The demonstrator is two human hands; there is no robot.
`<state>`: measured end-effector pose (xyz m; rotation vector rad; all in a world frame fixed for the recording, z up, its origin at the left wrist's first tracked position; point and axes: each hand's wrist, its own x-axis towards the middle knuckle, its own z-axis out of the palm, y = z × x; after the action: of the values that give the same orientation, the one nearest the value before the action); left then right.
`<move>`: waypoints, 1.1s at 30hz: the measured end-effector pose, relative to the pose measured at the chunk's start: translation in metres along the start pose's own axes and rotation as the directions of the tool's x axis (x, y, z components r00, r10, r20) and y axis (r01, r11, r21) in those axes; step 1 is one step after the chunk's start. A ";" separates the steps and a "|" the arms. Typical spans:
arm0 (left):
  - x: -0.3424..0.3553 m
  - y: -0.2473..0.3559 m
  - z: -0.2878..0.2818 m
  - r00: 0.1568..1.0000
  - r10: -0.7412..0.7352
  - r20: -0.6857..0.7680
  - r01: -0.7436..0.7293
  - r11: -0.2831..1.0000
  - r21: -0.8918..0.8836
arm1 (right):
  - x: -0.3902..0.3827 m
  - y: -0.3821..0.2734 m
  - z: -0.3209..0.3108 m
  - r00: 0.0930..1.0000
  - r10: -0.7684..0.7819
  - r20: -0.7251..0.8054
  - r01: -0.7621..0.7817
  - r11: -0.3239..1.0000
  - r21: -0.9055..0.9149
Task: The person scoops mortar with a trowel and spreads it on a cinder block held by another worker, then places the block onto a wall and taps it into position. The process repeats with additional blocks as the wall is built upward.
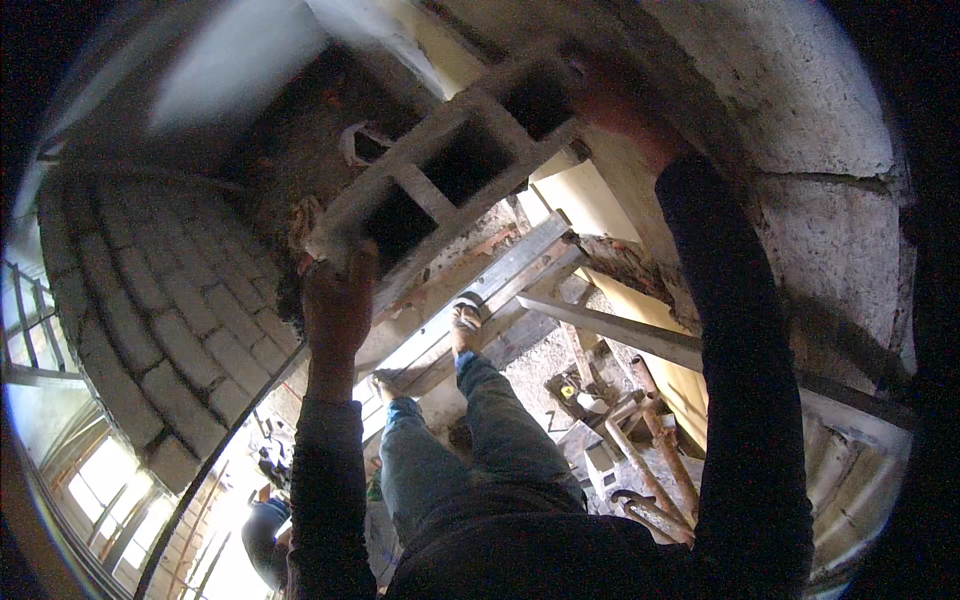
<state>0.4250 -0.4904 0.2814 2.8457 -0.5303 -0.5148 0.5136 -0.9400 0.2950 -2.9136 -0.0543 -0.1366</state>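
Note:
I hold a grey hollow concrete block (pixel 425 195) with three openings in view, raised and tilted above my feet. My left hand (pixel 338 295) grips its lower left end, fingers bent round the edge. At the upper right end my right hand (pixel 630 120) grips the block, its fingers partly hidden in shadow. Behind the block is a rough, dark recess (pixel 270 140) in the masonry. My feet, in sandals, rest on a pale plank or beam (pixel 520 260) below.
A block wall (pixel 170 320) curves at left, with bright windows (pixel 105 470) below it. A diagonal beam (pixel 620 330) crosses under my right arm. Pipes (pixel 660 460) and clutter lie far below. A concrete surface (pixel 820 100) fills the right. A dark blue shape (pixel 262 540) at lower left is unclear.

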 end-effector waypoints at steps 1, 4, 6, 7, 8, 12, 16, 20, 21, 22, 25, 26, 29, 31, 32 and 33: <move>-0.002 0.001 -0.001 1.000 -0.003 -0.004 0.003 0.998 -0.055 | 0.002 -0.001 0.000 1.000 -0.004 0.005 0.004 1.000 0.031; -0.011 0.009 -0.004 0.936 0.277 -0.215 -0.225 0.945 0.239 | 0.003 -0.015 -0.011 0.997 0.070 0.039 -0.074 0.989 0.127; -0.018 0.019 -0.004 0.978 -0.124 -0.166 0.093 0.979 -0.182 | 0.000 -0.030 -0.027 0.961 0.253 0.116 -0.276 0.916 0.292; -0.021 0.023 -0.005 0.959 -0.240 -0.152 0.170 0.912 -0.373 | -0.002 -0.038 -0.038 0.905 0.378 0.193 -0.424 0.810 0.405; -0.023 0.026 -0.006 0.957 -0.270 -0.104 0.205 0.886 -0.417 | -0.005 -0.044 -0.049 0.930 0.338 0.144 -0.367 0.849 0.379; -0.029 0.037 -0.006 0.959 -0.191 -0.209 0.020 0.782 -0.623 | -0.025 -0.039 -0.096 0.970 -0.211 -0.122 0.198 0.974 -0.106; -0.037 0.046 -0.006 0.961 -0.234 -0.150 0.039 0.647 -0.761 | -0.043 -0.025 -0.109 0.939 -0.334 -0.082 0.295 0.906 -0.304; -0.042 0.054 -0.009 0.965 -0.253 -0.069 0.064 0.483 -0.874 | -0.051 -0.018 -0.100 0.916 -0.398 0.053 0.369 0.784 -0.499; -0.042 0.055 -0.009 0.953 -0.286 0.102 0.171 0.228 -0.959 | -0.049 -0.015 -0.097 0.903 -0.425 0.070 0.402 0.772 -0.493; -0.044 0.053 -0.008 0.960 -0.280 0.007 0.105 0.336 -0.936 | -0.049 -0.009 -0.095 0.889 -0.448 0.089 0.431 0.757 -0.491; -0.049 0.041 0.003 0.964 -0.183 -0.192 -0.039 0.616 -0.787 | -0.034 0.018 -0.080 0.844 -0.535 -0.014 0.400 0.647 -0.649; -0.053 0.036 0.008 0.969 -0.218 -0.117 0.048 0.628 -0.777 | -0.039 0.026 -0.077 0.849 -0.529 -0.008 0.387 0.631 -0.672; -0.064 0.010 0.024 0.979 -0.201 -0.034 0.105 0.637 -0.764 | -0.041 0.047 -0.068 0.887 -0.463 -0.001 0.347 0.667 -0.659; -0.079 -0.001 0.034 0.973 -0.216 -0.076 0.080 0.634 -0.770 | -0.041 0.049 -0.066 0.908 -0.418 0.001 0.329 0.714 -0.618; -0.081 -0.005 0.039 0.953 -0.292 -0.079 0.134 0.640 -0.757 | -0.040 0.048 -0.066 0.913 -0.407 0.001 0.323 0.725 -0.608; -0.087 -0.009 0.042 0.950 -0.311 -0.004 0.193 0.599 -0.777 | -0.038 0.044 -0.065 0.919 -0.395 -0.002 0.316 0.739 -0.595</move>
<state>0.3363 -0.4545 0.2668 2.0760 0.1388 -0.4343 0.4718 -0.9986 0.3451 -3.4623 -0.6750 -0.4876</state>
